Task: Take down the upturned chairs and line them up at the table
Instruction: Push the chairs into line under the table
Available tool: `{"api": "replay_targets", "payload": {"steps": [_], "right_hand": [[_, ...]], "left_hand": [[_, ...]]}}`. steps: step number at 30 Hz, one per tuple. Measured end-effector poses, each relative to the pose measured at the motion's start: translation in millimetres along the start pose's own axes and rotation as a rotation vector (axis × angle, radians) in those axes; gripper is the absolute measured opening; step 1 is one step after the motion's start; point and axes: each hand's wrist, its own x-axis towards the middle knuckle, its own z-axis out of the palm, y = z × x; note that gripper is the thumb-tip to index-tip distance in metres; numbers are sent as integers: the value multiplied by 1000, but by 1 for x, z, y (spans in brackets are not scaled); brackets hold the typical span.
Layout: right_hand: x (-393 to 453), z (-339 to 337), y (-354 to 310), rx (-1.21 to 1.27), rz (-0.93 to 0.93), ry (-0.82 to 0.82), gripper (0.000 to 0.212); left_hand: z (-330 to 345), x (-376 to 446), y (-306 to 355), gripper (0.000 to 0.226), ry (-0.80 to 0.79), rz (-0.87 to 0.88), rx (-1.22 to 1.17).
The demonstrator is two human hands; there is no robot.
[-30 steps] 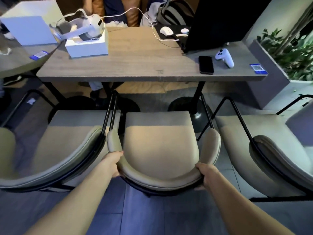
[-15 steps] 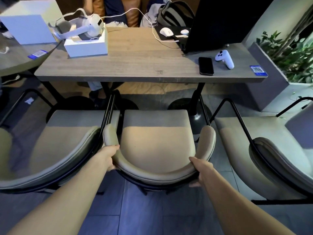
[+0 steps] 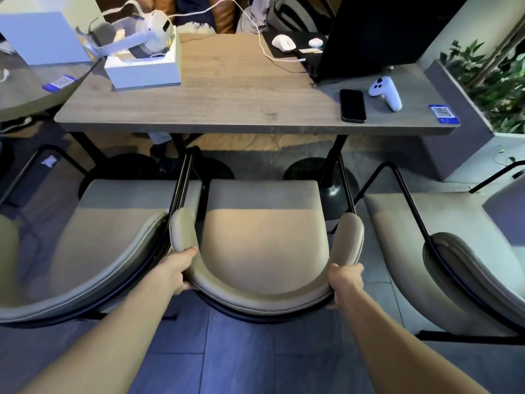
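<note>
Three beige padded chairs with black metal frames stand upright on the floor facing a long wooden table (image 3: 227, 109). The middle chair (image 3: 264, 237) is right in front of me, its seat front close to the table's edge. My left hand (image 3: 177, 270) grips the left side of its curved backrest and my right hand (image 3: 345, 281) grips the right side. The left chair (image 3: 93, 240) sits close beside it, frames almost touching. The right chair (image 3: 443, 251) stands a little apart, angled slightly.
On the table lie a black phone (image 3: 352, 105), a white controller (image 3: 386, 92), an open laptop (image 3: 369, 32), a mouse (image 3: 283, 42) and a white box with a headset (image 3: 143, 64). A planter (image 3: 488, 81) stands at the right. Black table bases sit under the table.
With both hands on its backrest, the middle chair has slid forward toward the table, and my view has moved closer with it.
</note>
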Motion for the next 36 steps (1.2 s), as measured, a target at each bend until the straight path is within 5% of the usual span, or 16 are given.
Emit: {"api": "replay_targets", "payload": {"steps": [24, 32, 36], "right_hand": [[5, -3, -9, -139, -9, 44, 53], [-30, -57, -2, -345, -28, -316, 64], [-31, -128, 3, -345, 4, -316, 53]], "left_hand": [[7, 16, 0, 45, 12, 5, 34], [-2, -16, -5, 50, -5, -42, 83], [17, -41, -5, 64, 247, 98, 204]]}}
